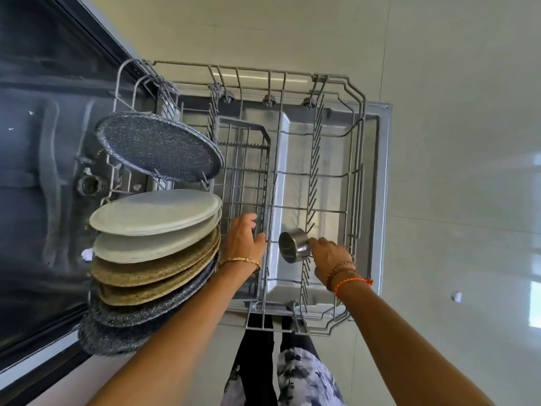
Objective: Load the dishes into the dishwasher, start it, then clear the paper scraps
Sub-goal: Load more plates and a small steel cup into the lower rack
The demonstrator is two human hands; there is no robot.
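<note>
The grey wire dishwasher rack (355, 183) is pulled out over the open door (380, 159). Several plates stand on edge in its left side: a dark speckled plate (158, 148) at the far end, then white plates (155, 212), tan plates (155, 271) and dark ones (140, 312) nearer me. My right hand (330, 257) holds a small steel cup (292, 244) tilted on its side among the tines near the rack's front. My left hand (244, 237) grips the wire edge of the cutlery basket (246, 171) in the rack's middle.
The dishwasher's dark interior (44, 171) lies to the left. Pale floor tiles (468, 171) surround the door. One small white paper scrap (456, 296) lies on the floor at right, another white scrap (87, 254) beside the plates. My legs (292, 376) stand at the rack's front edge.
</note>
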